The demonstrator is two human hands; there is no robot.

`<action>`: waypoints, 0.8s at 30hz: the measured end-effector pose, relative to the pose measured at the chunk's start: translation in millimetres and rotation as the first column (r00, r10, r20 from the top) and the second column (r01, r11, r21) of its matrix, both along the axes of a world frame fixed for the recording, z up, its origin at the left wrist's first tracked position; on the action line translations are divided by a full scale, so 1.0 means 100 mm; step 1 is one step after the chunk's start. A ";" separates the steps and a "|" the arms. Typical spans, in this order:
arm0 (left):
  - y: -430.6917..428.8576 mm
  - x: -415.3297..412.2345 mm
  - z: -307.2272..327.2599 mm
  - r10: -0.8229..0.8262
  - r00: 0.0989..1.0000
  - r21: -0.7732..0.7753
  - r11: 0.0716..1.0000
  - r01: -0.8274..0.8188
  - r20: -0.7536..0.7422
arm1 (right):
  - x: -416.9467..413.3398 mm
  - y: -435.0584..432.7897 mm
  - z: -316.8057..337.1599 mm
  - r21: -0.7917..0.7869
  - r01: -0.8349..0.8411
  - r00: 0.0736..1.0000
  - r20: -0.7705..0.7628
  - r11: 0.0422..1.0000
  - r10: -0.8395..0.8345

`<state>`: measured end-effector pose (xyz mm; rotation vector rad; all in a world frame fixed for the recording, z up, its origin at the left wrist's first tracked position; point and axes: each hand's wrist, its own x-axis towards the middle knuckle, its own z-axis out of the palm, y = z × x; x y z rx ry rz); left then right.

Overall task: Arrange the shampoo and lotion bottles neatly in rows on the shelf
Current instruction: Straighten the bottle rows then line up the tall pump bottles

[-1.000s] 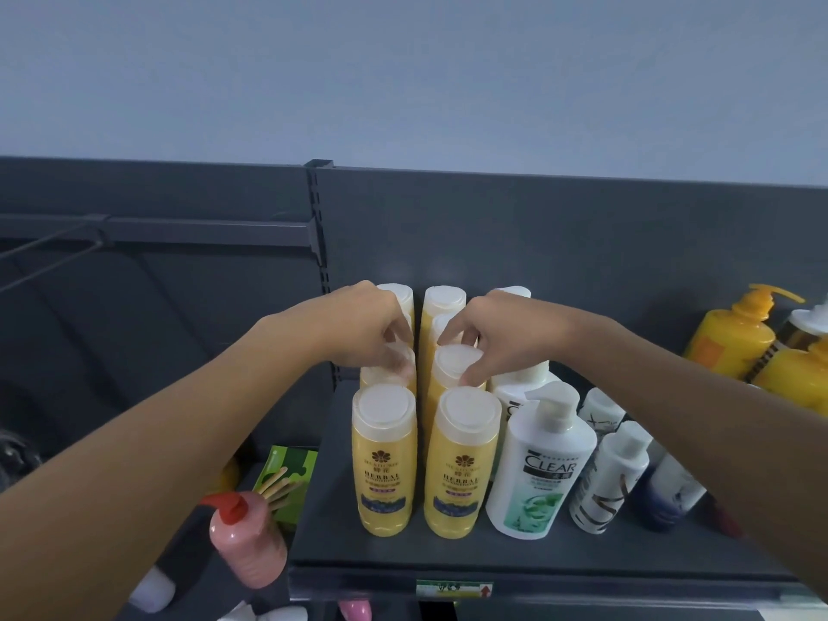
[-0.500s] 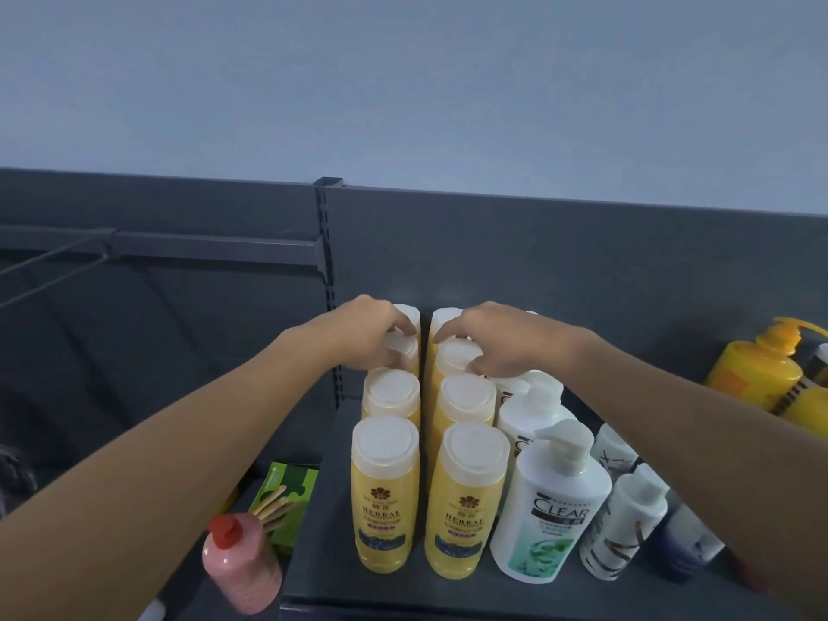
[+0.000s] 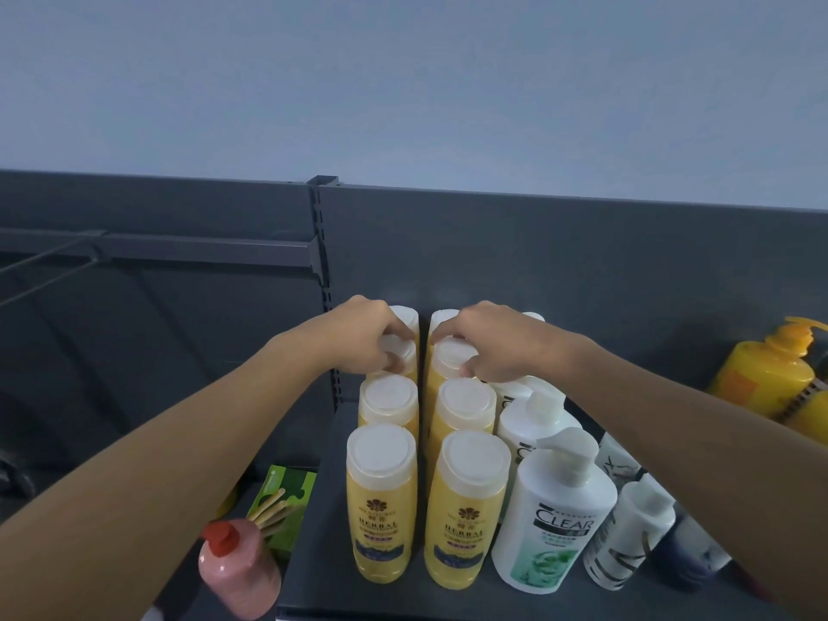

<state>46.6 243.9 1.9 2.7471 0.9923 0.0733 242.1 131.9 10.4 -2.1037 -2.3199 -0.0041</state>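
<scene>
Yellow Herbal bottles with white caps stand in two rows running front to back on the grey shelf. My left hand grips the cap of a rear bottle in the left row. My right hand grips the cap of a rear bottle in the right row. The front pair, left bottle and right bottle, stands near the shelf's front edge. White Clear pump bottles line up to the right of them.
Smaller white patterned bottles stand further right. Large yellow pump bottles sit at the far right. Lower left are a pink bottle with a red cap and a green box. The dark back panel rises behind the rows.
Both hands have shifted further back along the rows onto rear bottle caps. The view has tilted upward, so the bottles sit lower in the frame.
</scene>
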 end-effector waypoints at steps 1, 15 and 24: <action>-0.01 0.00 0.00 0.002 1.000 -0.002 1.000 -0.002 0.001 | 0.00 0.00 0.00 0.001 0.000 1.000 0.004 1.000 0.000; -0.63 0.20 0.33 -0.122 0.956 0.129 0.988 0.090 0.267 | 0.26 -0.97 0.60 0.012 0.112 0.972 -0.210 0.994 -0.107; -1.30 0.87 0.25 -0.309 0.932 0.048 0.951 0.306 0.187 | 0.27 -1.65 0.31 -0.218 0.138 0.946 -0.260 0.966 -0.194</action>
